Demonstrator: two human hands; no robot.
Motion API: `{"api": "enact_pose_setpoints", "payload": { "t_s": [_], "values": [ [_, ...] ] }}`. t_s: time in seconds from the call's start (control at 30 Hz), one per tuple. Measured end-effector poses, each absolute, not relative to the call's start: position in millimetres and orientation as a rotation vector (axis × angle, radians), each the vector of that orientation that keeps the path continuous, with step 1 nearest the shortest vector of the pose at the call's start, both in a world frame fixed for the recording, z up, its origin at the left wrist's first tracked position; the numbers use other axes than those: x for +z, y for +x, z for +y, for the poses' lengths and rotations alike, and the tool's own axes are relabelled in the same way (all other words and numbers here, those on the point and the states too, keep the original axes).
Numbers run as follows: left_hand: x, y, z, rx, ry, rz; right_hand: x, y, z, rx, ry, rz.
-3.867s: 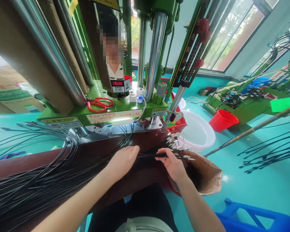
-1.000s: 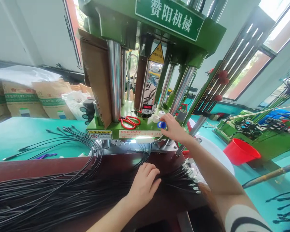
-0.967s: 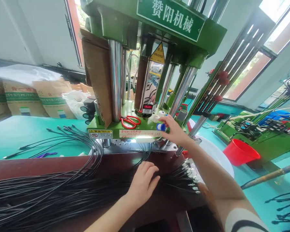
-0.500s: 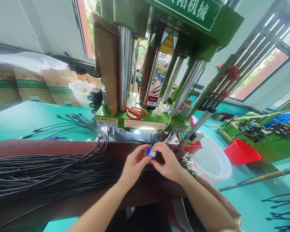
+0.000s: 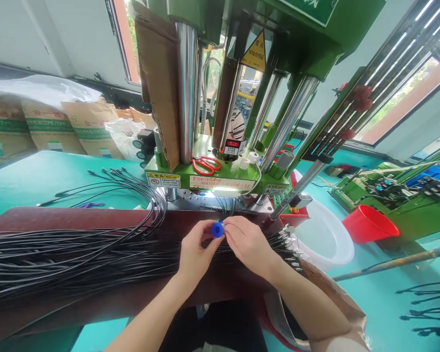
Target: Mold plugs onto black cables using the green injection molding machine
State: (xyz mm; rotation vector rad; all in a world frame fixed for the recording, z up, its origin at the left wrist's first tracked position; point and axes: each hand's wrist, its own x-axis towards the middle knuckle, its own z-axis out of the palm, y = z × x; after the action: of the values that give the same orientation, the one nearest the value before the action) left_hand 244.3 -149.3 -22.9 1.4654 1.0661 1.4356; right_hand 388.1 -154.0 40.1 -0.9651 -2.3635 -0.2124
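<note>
A small blue spool of white tape (image 5: 217,230) is held up above the brown work surface, its round blue face turned towards me. My left hand (image 5: 198,248) pinches it from the left between thumb and fingers. At its right edge, the fingertips of my right hand (image 5: 247,242) are pressed together; whether they grip the rim or the tape's end is hard to see. Black cables (image 5: 132,266) lie in a thick bundle under and left of my hands. Cable ends with pale metal tips (image 5: 290,242) stick out to the right of my right forearm.
A green press (image 5: 161,168) stands just ahead, with red-handled scissors (image 5: 206,166) on its ledge and thin cables running into its bed. To the right are a white tub (image 5: 342,244), a red bucket (image 5: 370,227) and a slanting pole (image 5: 392,265). Paper sacks (image 5: 91,127) line the back left.
The spool has turned so its blue face shows instead of the white wrap, and it has shifted slightly left. My right fingers moved from over the spool to its right edge. The view tilted down.
</note>
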Motion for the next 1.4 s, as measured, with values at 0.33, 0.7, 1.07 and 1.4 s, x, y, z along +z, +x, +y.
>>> {"api": "enact_pose_setpoints", "payload": {
  "t_s": [0.33,0.7,1.07,1.4],
  "values": [
    [-18,239,-148,1.292,1.819,1.2,33,389,-136,0.076,-0.947,-2.336],
    [-5,221,-148,0.902,1.629,0.856,52,392,-114,1.3,-1.22,-2.204],
    [-3,213,-145,0.699,1.524,1.014,46,382,-126,1.199,-1.251,-2.281],
    [-12,212,-156,1.225,1.379,1.035,20,372,-145,0.997,-1.158,-2.136]
  ]
}}
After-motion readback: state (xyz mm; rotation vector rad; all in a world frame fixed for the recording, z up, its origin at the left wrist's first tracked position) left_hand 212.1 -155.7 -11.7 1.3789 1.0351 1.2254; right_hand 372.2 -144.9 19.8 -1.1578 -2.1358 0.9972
